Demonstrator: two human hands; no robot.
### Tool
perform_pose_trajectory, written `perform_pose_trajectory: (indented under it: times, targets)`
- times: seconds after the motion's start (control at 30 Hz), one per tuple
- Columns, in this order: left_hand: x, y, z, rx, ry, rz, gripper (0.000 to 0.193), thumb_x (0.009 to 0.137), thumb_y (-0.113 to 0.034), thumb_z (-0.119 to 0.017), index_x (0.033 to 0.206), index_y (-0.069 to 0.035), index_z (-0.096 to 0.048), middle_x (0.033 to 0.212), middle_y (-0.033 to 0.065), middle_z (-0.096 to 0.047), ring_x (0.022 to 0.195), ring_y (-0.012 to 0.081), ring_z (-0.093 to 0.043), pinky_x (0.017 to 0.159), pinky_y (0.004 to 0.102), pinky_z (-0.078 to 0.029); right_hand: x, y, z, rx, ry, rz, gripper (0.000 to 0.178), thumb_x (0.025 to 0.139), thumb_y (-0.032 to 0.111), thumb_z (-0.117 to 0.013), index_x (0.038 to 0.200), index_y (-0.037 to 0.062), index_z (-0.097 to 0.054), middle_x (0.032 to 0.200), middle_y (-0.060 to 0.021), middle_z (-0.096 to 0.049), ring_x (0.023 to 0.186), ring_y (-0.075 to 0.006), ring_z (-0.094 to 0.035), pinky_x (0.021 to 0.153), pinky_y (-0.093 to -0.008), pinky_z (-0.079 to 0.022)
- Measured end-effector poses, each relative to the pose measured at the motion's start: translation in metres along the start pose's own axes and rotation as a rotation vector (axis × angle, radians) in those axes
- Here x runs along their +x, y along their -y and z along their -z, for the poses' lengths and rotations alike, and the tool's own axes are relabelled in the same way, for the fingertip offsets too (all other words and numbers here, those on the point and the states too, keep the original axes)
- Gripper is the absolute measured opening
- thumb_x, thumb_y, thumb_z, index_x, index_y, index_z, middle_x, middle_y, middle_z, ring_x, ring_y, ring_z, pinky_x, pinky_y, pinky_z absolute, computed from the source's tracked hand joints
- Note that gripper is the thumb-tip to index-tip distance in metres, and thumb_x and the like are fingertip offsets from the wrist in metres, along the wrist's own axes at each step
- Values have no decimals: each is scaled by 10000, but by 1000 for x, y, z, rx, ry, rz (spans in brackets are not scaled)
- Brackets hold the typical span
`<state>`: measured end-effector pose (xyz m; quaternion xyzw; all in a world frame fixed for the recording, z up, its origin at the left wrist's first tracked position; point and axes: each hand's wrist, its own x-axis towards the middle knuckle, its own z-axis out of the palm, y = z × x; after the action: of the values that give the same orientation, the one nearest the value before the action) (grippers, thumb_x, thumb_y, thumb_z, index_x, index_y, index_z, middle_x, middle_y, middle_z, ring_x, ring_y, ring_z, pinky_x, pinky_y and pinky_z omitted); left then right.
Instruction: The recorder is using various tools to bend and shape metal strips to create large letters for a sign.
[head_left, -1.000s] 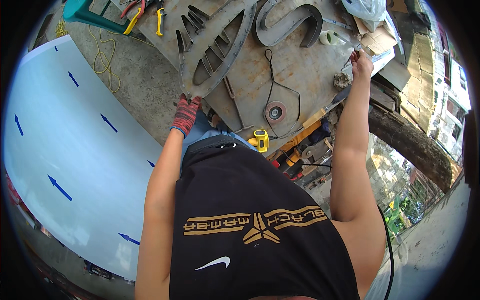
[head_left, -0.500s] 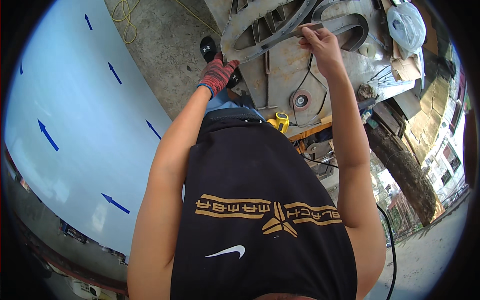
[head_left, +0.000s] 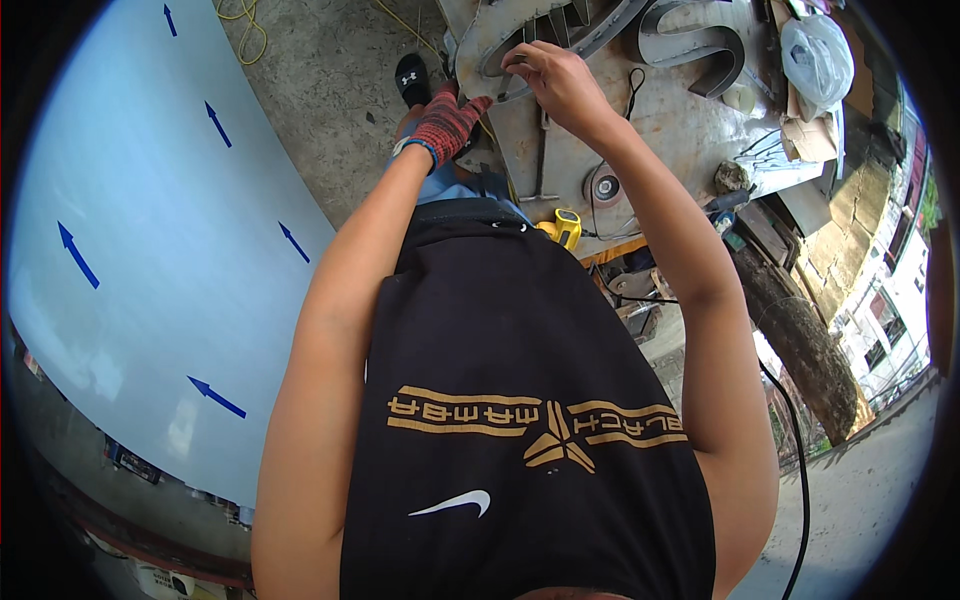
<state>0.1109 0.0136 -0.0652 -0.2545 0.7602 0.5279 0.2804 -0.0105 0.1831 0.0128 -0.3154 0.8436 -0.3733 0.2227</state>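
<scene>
My left hand (head_left: 447, 125), in a red and black knit glove, is at the near left edge of a large curved sheet-metal letter (head_left: 487, 35), its thumb apart from the fingers and the fingers around the edge. My bare right hand (head_left: 555, 85) is over the same letter with its fingers pinched together. A small grey metal strip (head_left: 518, 60) shows at those fingertips, mostly hidden by them. To the right of that hand lies a second, S-shaped metal letter (head_left: 722, 48) with upright side walls.
On the metal table (head_left: 575, 150) lie a T-handled metal bar (head_left: 543, 165), a grinder disc (head_left: 604, 187) with a black cord, and a yellow tool (head_left: 565, 228) at the near edge. A clear plastic bag (head_left: 818, 55) stands far right. A large pale-blue sheet (head_left: 150, 250) with arrows covers the left.
My right hand has moved left along the curved letter with the strip, away from the S shape. My left hand has shifted slightly right and up. The whole view has tilted a little.
</scene>
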Motion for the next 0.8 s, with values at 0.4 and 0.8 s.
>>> perform_pose_trajectory:
  times: [0.4,0.8]
  targets:
    - [2,4,-4,-26,-37,-11,635,872,-461,-670,1319,-38,-509,1259,242,-599,1187,400,-563,980,437,-448,-1,3,4,-81,28,22,152,897,48,-590,1044,56,-630,921,-140,-624,869,-353,-622,750,-422,-498]
    - [3,5,-4,8,-29,-27,660,872,-482,-661,1320,-21,-509,1266,254,-595,1199,402,-556,994,435,-437,-8,-3,2,-71,-3,-22,143,906,61,-590,1040,56,-641,921,-143,-636,845,-354,-620,739,-420,-495]
